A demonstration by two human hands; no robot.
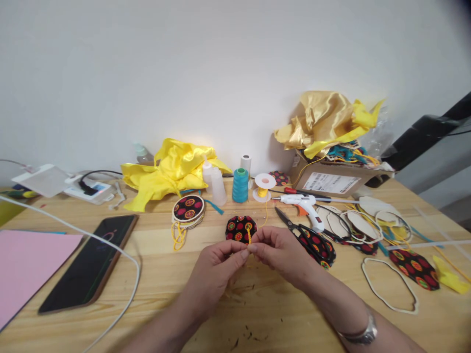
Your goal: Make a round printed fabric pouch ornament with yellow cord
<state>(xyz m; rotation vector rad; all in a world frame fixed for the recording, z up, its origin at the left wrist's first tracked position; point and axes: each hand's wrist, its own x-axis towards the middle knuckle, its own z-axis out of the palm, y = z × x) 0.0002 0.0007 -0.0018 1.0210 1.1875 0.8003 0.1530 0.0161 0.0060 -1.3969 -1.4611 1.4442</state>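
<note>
Both hands meet at the middle of the table, fingertips pinched together on a yellow cord. My left hand closes thumb and finger on it from the left; my right hand does the same from the right. The cord runs up over a dark patterned fabric piece with red and orange circles, which lies just beyond the fingers. From there a thin strand leads toward a white spool of yellow cord. The very ends between the fingertips are hidden.
Scissors and a white glue gun lie right of my hands. A teal thread cone stands behind. Wooden frames and fabric pieces spread at right, a cardboard box behind them. A phone and white cable lie left.
</note>
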